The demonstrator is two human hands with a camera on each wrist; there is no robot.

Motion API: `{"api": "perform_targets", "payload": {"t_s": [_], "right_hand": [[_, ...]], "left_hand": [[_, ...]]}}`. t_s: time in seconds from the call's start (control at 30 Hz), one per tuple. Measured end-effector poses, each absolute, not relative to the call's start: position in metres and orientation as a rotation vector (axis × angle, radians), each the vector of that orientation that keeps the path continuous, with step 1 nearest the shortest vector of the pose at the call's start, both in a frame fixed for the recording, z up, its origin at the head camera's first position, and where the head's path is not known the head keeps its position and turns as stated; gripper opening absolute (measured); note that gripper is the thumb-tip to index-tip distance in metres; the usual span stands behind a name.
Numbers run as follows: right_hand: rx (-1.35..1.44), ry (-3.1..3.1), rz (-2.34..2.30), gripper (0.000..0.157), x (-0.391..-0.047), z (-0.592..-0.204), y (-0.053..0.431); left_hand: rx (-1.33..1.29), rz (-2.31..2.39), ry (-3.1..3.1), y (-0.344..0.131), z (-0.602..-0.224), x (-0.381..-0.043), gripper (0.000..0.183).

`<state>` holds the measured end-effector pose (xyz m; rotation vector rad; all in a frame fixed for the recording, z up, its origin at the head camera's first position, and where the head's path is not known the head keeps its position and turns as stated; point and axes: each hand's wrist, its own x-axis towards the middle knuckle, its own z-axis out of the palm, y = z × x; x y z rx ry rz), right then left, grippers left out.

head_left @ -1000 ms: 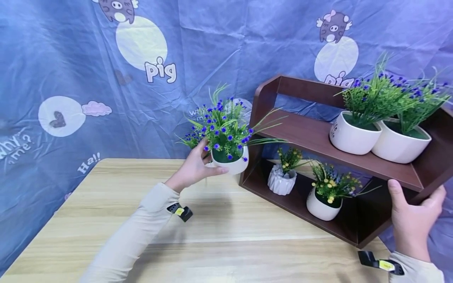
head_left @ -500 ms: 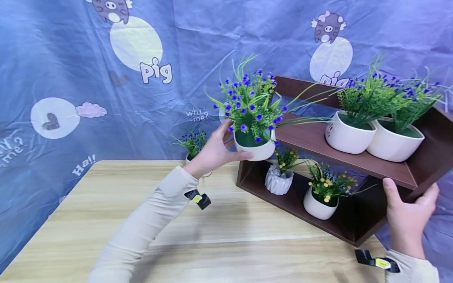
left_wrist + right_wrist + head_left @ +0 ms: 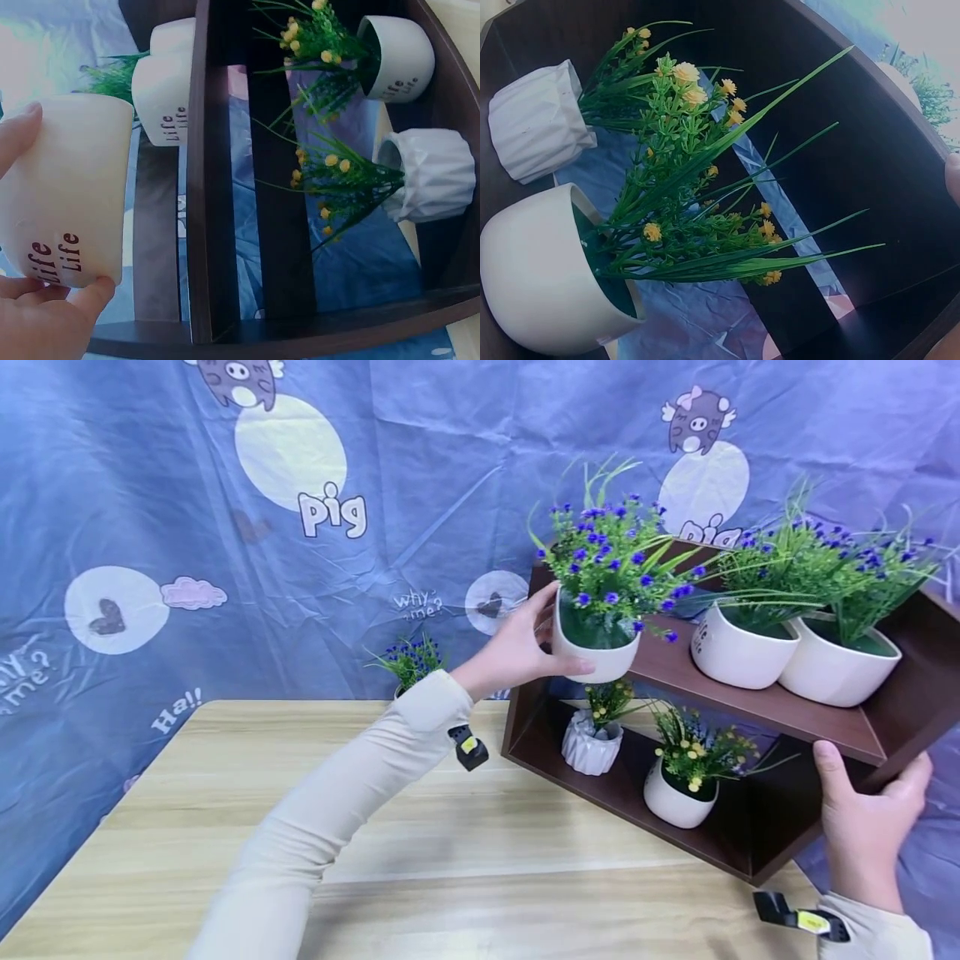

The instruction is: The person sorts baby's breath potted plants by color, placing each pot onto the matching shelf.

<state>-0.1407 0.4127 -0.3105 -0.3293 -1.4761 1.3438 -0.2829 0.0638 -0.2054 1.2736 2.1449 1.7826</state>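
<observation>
My left hand (image 3: 517, 647) grips a white pot (image 3: 609, 665) of blue-flowered greenery by its side, thumb across the front. It is held up in front of the left part of the upper board of a dark brown two-tier shelf (image 3: 660, 662). In the left wrist view, "Life" lettering shows on this pot (image 3: 75, 172). My right hand (image 3: 866, 822) holds the shelf's right end, thumb by the upper board's front edge, the other fingers partly hidden behind. Two white pots, a lettered one (image 3: 738, 656) and another (image 3: 843, 668), stand side by side on the upper board.
On the lower board stand a ridged white pot (image 3: 591, 745) and a smooth white pot (image 3: 678, 797), both with yellow flowers. Another blue-flowered plant (image 3: 411, 662) stands at the table's back edge, partly behind my left arm. A blue printed cloth (image 3: 420, 460) hangs behind the wooden table (image 3: 225, 793).
My left hand has carried the blue-flowered pot rightward and upward, from left of the shelf to in front of its upper board. The right hand has kept its hold on the shelf.
</observation>
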Motion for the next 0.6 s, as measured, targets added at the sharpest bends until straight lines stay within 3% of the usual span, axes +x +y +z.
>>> {"api": "perform_targets", "payload": {"t_s": [0.6], "right_hand": [[-0.341, -1.509, 1.317, 0.063, -0.141, -0.312, 0.414]], "left_hand": [[1.21, 1.583, 2.236, 0.118, -0.209, -0.304, 0.1]]}}
